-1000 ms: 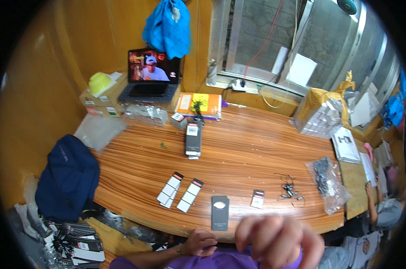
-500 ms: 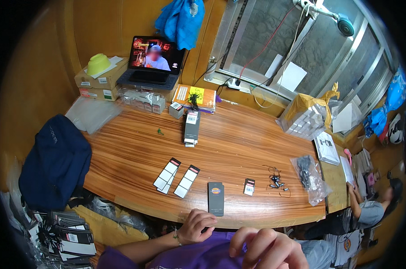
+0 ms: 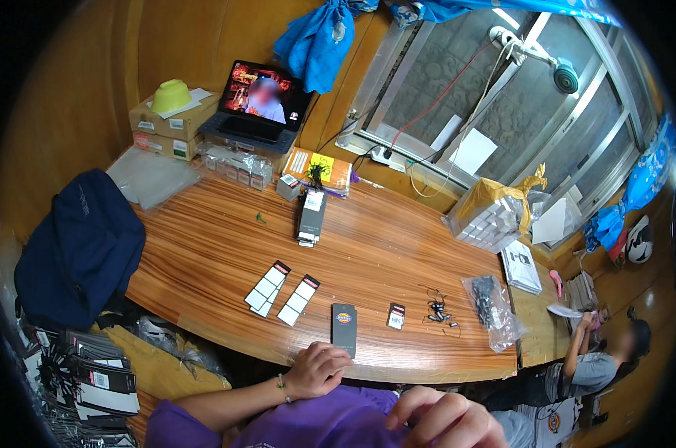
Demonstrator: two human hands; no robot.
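My left hand point(image 3: 319, 371) rests at the near table edge, fingers loosely bent, thumb apart and nothing visible in it. Its fingertips are at the lower end of a dark grey hang tag point(image 3: 344, 332) with an oval logo. My right hand point(image 3: 450, 420) is raised close to the camera, fingers curled; whatever they may hold is hidden. Left of the grey tag lie white-panelled tags point(image 3: 298, 300) and an overlapping pair of similar tags point(image 3: 268, 287). To its right are a small black-and-white tag point(image 3: 396, 316) and several dark cords with small silvery pieces point(image 3: 437, 310).
A tag stack point(image 3: 311, 216) lies farther back, before a laptop point(image 3: 259, 104) on boxes. At right are a clear bag point(image 3: 494, 313), a yellow-wrapped bundle point(image 3: 487, 216) and a co-worker point(image 3: 614, 358). A navy bag point(image 3: 80, 246) and piled tags point(image 3: 91, 381) are at left.
The whole view has shifted, so the table's things appear slightly farther left. Both hands keep much the same pose, with the left still by the grey tag. The co-worker's arms have moved slightly.
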